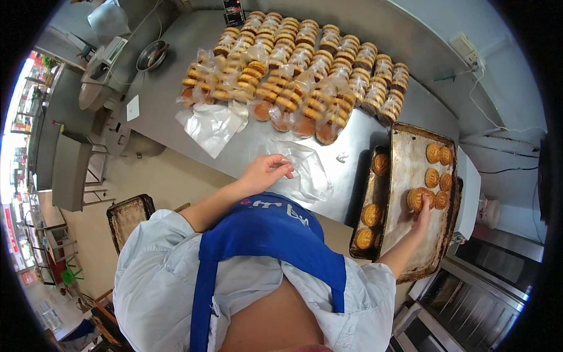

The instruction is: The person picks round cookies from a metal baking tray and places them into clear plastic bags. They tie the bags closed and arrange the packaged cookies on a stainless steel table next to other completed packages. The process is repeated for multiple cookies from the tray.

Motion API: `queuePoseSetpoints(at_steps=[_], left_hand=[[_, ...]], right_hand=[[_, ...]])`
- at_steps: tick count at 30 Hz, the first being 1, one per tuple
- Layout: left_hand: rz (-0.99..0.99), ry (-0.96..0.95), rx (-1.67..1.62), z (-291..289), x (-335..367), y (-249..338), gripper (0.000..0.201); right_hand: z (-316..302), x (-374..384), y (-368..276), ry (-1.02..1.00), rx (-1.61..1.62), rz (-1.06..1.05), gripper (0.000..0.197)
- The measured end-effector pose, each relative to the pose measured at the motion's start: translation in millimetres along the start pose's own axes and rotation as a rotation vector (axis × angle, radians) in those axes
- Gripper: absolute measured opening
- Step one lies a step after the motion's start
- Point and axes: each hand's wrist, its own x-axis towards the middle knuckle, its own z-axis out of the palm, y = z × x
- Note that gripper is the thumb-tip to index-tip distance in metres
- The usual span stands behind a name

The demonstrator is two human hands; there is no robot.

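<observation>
My right hand is closed on a round golden mooncake above a large worn baking tray. Whether it grips one cake or a small stack, I cannot tell. Several loose mooncakes with patterned tops lie on the tray's right half. My left hand hovers at the table's near edge, its fingers loosely curved and apart, with nothing visible in them. Just beyond it lies a crumpled clear plastic bag. Farther back, stacks of mooncakes in clear bags stand in rows; the nearer bags have loose tops.
Under the large tray's left side is another dark tray holding several mooncakes. More flat clear bags lie left of the stacks on the steel table. A metal bowl sits at far left; ovens stand at lower right.
</observation>
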Motion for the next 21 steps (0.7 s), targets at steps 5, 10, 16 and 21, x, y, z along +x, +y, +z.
queuePoseSetpoints(at_steps=[5,10,16,21], left_hand=[[0.032,0.029,-0.019,-0.3,1.6,7.2,0.023],[0.019,-0.041,-0.007,-0.5,6.7,14.8,0.021],[0.009,-0.049,0.01,3.4,8.8,15.4,0.02],[-0.067,-0.02,-0.105,15.3,11.3,6.8,0.021]], right_hand=[[57.5,-53.6,-32.0,0.273,-0.567,-0.34,0.07],[79.8,-69.1,-33.3,0.428,-0.932,-0.747,0.085],[84.9,-71.1,-41.5,0.2,-0.886,-0.621,0.097],[63.7,-68.0,-30.1,0.193,-0.715,-0.644,0.095]])
